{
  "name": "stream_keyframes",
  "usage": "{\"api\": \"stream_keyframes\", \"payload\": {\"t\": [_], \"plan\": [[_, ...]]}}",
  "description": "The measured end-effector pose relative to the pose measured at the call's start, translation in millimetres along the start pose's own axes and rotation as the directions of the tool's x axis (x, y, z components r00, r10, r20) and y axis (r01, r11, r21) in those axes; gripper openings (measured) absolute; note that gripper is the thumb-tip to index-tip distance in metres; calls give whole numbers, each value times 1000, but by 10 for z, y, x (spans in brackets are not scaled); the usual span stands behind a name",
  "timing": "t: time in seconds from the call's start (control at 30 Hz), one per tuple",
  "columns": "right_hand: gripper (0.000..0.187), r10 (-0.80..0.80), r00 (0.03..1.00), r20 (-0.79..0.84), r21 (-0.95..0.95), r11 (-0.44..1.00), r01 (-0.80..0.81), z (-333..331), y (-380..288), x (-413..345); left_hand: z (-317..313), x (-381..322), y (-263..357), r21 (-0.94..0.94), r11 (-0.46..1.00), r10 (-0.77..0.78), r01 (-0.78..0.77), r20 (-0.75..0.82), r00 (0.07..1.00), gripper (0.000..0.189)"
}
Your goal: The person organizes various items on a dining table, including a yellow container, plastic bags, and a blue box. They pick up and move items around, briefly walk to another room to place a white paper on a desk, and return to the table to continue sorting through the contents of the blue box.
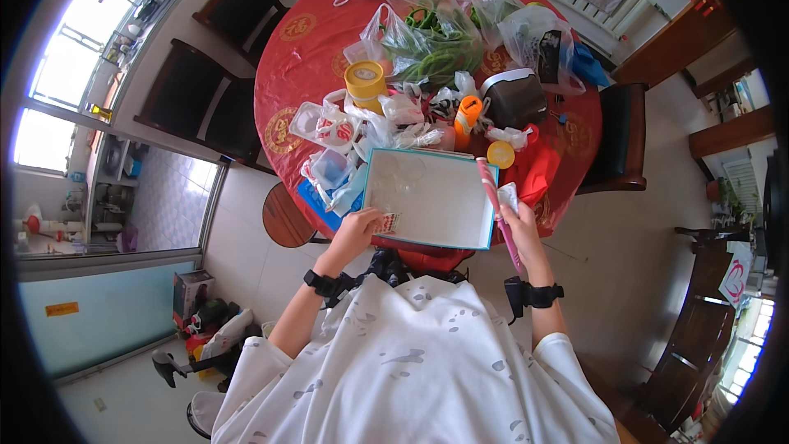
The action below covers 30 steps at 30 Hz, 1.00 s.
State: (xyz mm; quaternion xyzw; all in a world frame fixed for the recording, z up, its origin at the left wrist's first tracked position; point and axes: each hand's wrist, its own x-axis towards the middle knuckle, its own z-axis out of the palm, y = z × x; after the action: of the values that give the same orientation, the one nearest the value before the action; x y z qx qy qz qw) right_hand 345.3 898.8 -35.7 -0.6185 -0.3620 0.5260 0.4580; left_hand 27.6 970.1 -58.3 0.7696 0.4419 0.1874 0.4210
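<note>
In front of me is a shallow open box (441, 209) with a white inside and teal rim. A few clear, round plastic pieces (404, 180) lie in its far left part. My left hand (356, 231) is at the box's near left corner, its fingertips pinching a small red-and-white patterned packet (388, 223) over the box. At the right edge, my right hand (525, 231) grips a long pink stick-shaped object (506, 240), tilted along the box's side. A small white packet with print (508, 196) also shows at the fingers of that hand.
Behind the box on the red-covered round table (290, 68) are a yellow canister (365, 87), an orange bottle (467, 120), a dark bin-like container (515, 98) and bags of green vegetables (431, 49). A red bag (535, 163) lies right. Chairs (185, 89) and a stool (286, 216) stand left.
</note>
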Motion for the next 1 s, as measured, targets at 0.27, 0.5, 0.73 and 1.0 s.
{"api": "stream_keyframes", "payload": {"t": [0.27,0.5,0.73,1.0], "plan": [[22,-22,1000,-17,-27,999,21,61,66,-47,176,300,-226,290,876,318,-385,254,914,14],[19,-62,993,-96,6,998,63,-80,179,-278,106,586,-246,408,770,286,-491,467,837,16],[19,13,976,-218,59,998,0,-251,395,-522,50,709,-198,442,606,263,-662,674,691,20],[24,5,965,-262,85,996,17,-335,448,-548,-9,712,-288,280,801,188,-530,722,666,46]]}}
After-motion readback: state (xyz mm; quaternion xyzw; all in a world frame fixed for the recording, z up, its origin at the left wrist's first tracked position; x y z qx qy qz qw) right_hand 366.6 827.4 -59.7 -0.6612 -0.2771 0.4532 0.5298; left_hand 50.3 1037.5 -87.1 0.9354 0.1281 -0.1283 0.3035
